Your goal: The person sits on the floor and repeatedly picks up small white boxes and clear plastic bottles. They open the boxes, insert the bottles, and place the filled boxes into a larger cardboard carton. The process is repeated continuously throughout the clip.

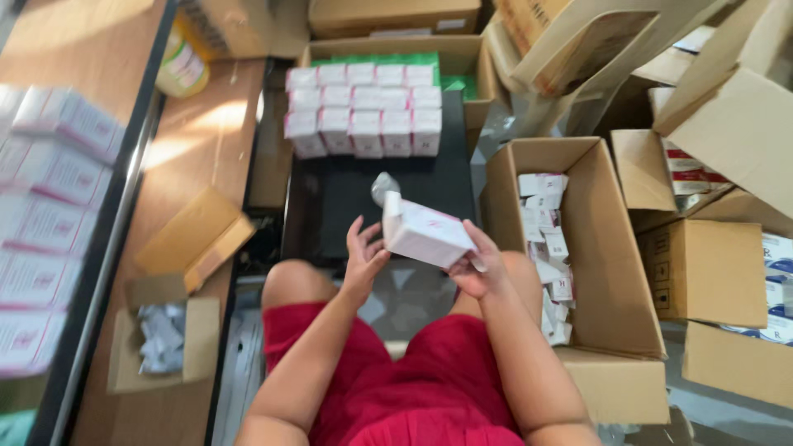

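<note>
1. Far left: blurred stacks of white-and-pink cartons (45, 206) on a shelf edge, seen out of focus.
2. Left, on the wooden table (198, 140): a small open cardboard box of grey sachets (162, 337), with a flattened cardboard piece (194, 238) just above it.
3. Centre, top: rows of white-and-pink cartons (363, 111) standing upright on a black surface (363, 206), a green-lined box behind them.
4. My left hand (363, 256): its grip is open, palm turned toward the carton, fingers spread, fingertips just beside the carton's near end; contact cannot be told.
5. The white-and-pink carton (423, 233): held tilted above my lap, between both hands, with a crumpled clear wrapper (382, 187) at its upper left corner.
6. My right hand (477, 266): its grip is closed on the carton, fingers under its right end.
7. Right: an open cardboard box (607, 248) on the floor, holding small white-and-pink packets (549, 248) piled along its left wall.
</note>
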